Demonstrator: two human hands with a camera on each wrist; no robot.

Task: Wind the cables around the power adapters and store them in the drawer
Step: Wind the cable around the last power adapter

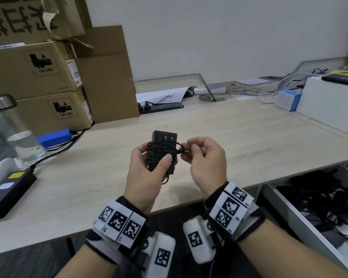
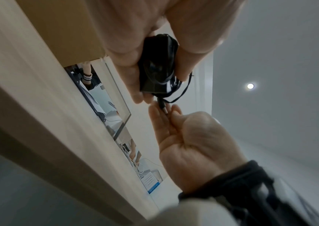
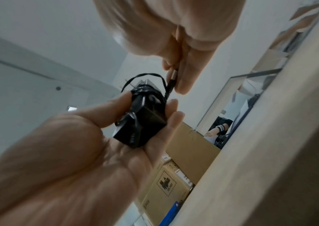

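Note:
My left hand [image 1: 156, 154] grips a black power adapter [image 1: 165, 137] upright above the desk, thumb pressed on its front; its thin black cable [image 1: 161, 151] is wound round the body in several turns. My right hand [image 1: 189, 150] pinches the cable's plug end [image 1: 182, 150] just right of the adapter, with a short loop free. In the left wrist view the adapter [image 2: 156, 68] sits between thumb and fingers. In the right wrist view the plug [image 3: 174, 76] is pinched above the adapter [image 3: 141, 122]. The open drawer [image 1: 289, 213] at lower right holds a tangle of black cables and adapters.
Stacked cardboard boxes [image 1: 48, 77] fill the desk's back left. In front of them stand a water bottle [image 1: 12, 133], a blue pack [image 1: 54, 137] and a black device [image 1: 10, 189]. A black power strip [image 1: 161, 107] lies at the back, a white box [image 1: 329, 101] at right.

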